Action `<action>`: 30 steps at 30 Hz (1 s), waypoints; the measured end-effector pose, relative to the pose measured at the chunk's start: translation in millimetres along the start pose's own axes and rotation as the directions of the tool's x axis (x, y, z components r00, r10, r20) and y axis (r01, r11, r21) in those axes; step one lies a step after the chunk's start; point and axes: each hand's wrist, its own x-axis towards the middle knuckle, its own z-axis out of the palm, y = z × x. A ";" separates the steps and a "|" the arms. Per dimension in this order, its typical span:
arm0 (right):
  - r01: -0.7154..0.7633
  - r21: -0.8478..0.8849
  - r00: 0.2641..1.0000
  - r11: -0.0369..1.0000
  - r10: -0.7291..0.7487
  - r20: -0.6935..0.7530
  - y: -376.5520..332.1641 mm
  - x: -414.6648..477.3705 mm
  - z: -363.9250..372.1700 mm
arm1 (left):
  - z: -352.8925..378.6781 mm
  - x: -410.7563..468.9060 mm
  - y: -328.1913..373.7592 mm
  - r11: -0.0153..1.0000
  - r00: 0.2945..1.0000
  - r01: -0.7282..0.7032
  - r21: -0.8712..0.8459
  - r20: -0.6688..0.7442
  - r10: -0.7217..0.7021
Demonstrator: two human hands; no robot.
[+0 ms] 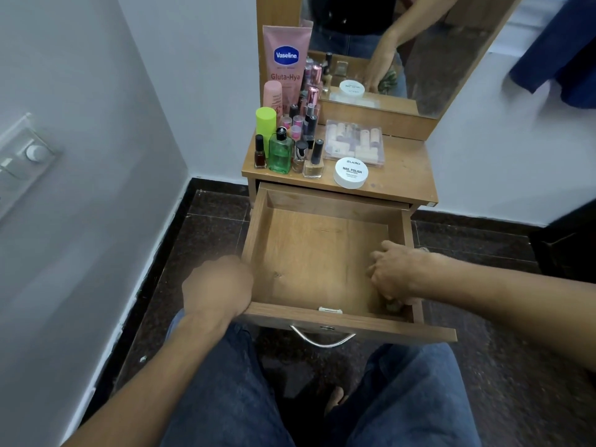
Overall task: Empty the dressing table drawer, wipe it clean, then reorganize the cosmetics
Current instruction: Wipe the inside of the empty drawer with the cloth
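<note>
A wooden desk [403,175] stands in a corner of white walls [219,91], a mirror [451,59] behind it, dark tiled floor [209,227] under it.

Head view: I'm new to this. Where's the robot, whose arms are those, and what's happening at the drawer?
There is no robot. A person wears a camera on the head, so you look down along their arms and knees. The left hand holds the left front corner of the open drawer. The right hand is inside it, near the right front corner, gripping a greenish cloth that only peeks out beneath the hand. Nothing else shows in the drawer. On the table top stand a Vaseline tube, a green bottle, small nail polish bottles, a clear box and a white tub.
</note>
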 end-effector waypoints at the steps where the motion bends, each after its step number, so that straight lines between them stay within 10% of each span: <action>1: -0.006 0.003 1.000 1.000 0.006 -0.009 2.6 -9.4 -0.4 | -0.1 0.5 0.3 1.000 1.000 0.000 0.004 -0.001 0.000; 9: -0.287 0.073 0.902 0.955 0.244 0.356 38.0 -82.4 50.6 | -0.4 -1.5 1.9 1.000 1.000 0.002 0.009 -0.007 -0.002; 14: -0.209 0.267 0.970 0.941 0.233 -0.062 40.6 -83.7 54.5 | -0.6 -1.6 1.3 1.000 1.000 -0.005 -0.002 -0.017 0.005; 19: -0.016 0.210 0.858 0.978 0.121 -0.498 14.9 -46.6 28.2 | -1.1 -1.7 1.8 1.000 1.000 -0.004 -0.007 -0.018 0.003; 24: 0.053 0.046 0.971 0.998 -0.041 -0.236 -7.5 -0.9 20.7 | 1.2 -0.5 -0.2 1.000 1.000 -0.003 -0.012 -0.016 0.003; 30: -0.101 -0.026 0.994 0.995 0.099 -0.050 -15.6 20.2 21.1 | 2.4 0.4 -0.8 1.000 1.000 -0.009 -0.020 -0.018 0.009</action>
